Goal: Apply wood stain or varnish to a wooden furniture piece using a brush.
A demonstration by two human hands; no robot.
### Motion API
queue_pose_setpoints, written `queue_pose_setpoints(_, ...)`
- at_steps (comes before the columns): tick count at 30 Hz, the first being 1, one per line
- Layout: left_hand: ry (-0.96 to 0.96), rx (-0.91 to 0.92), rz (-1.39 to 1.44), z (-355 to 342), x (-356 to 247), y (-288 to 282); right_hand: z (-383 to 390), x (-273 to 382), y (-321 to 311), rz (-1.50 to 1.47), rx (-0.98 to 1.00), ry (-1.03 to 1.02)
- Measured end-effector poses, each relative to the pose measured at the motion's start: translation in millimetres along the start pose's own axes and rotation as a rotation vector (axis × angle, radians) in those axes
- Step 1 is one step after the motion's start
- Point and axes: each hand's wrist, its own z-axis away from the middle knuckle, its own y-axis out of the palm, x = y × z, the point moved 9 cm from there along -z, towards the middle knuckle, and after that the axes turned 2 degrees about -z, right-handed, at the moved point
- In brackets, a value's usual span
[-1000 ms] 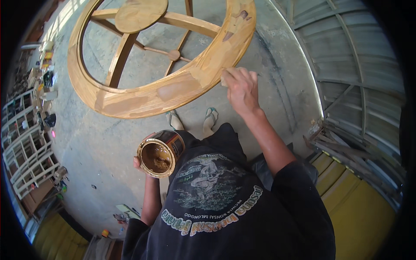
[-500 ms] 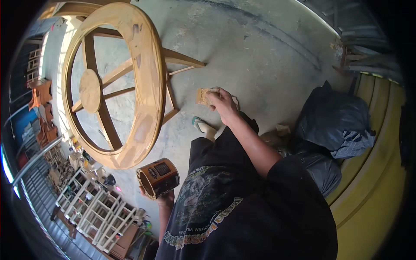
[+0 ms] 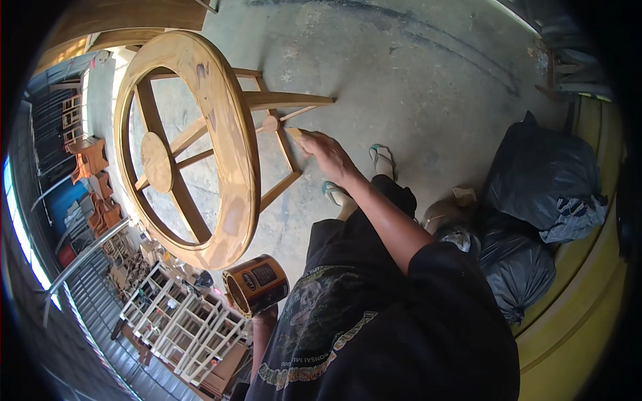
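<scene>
My left hand (image 3: pixel 265 313) is wrapped round the underside of a brown-and-black tin can (image 3: pixel 264 284), held beside my shirt. The can's open mouth tilts to the left, and its contents are hard to make out. In my right hand (image 3: pixel 328 159) a small flat tan putty spreader (image 3: pixel 295 134) is pinched between the fingers, seen nearly edge-on. Just left of it stands a round wooden table frame (image 3: pixel 231 144), its wide ring joined by spokes to a central disc (image 3: pixel 157 162). Pale and darker patches mark the ring. The spreader appears apart from the ring.
Black plastic bags (image 3: pixel 542 177) lie on the right beside a yellow ribbed surface (image 3: pixel 568 321). White slatted wooden frames (image 3: pixel 180 321) stand at the lower left. Brown carved wooden pieces (image 3: pixel 90 157) are further left. Concrete floor (image 3: pixel 414 87) stretches ahead, and another wooden piece (image 3: pixel 127 20) shows at the top left.
My right hand has moved left with the spreader, closer to the table frame, and the spreader has turned edge-on. The view has shifted; the can stays in my left hand.
</scene>
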Motion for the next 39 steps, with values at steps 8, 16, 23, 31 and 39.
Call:
queue_pose_setpoints(8,0.023,-0.064,-0.003,4.5,-4.5,-8.6,-29.0,99.5,34.6,0.573,-0.161,-0.844)
queue_pose_setpoints(16,0.025,-0.097,0.018,7.2,1.2,-10.3,-45.6,92.1,47.9,0.710,-0.098,-0.904)
queue_pose_setpoints(23,0.024,-0.112,0.026,9.8,3.7,-10.8,-13.8,91.4,52.9,0.564,-0.212,-0.879)
queue_pose_setpoints(31,0.032,-0.113,0.042,6.5,3.2,-11.8,-31.7,78.4,22.2,0.601,-0.266,-0.606)
queue_pose_setpoints(39,0.016,-0.128,0.031,19.1,-2.1,-39.2,-57.2,127.4,40.5,0.671,-0.201,-0.597)
